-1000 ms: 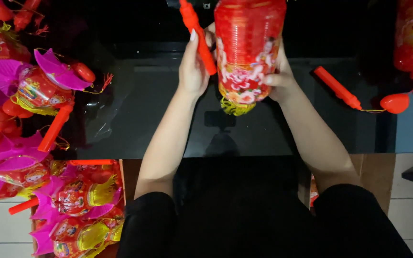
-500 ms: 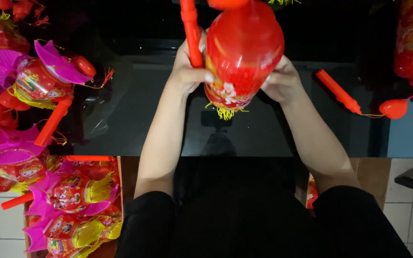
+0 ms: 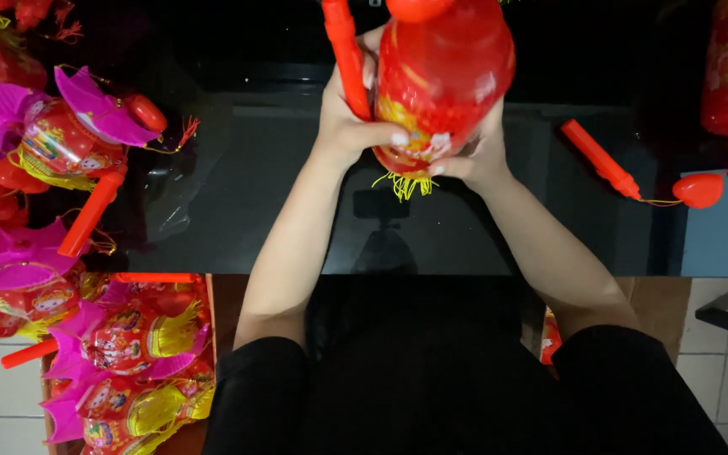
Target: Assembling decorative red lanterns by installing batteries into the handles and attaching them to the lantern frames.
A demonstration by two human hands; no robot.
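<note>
A dark, glossy desk [image 3: 238, 194] carries the things. At its left end lies a heap of red and pink lanterns [image 3: 61, 139] with a red stick [image 3: 90, 212]; toward the right lie a red handle [image 3: 600, 158] and a red heart-shaped piece [image 3: 698, 190] joined by a thin cord.

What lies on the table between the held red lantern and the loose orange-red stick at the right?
Nothing: in the head view, only bare dark glossy table separates red lantern and orange-red stick.
</note>
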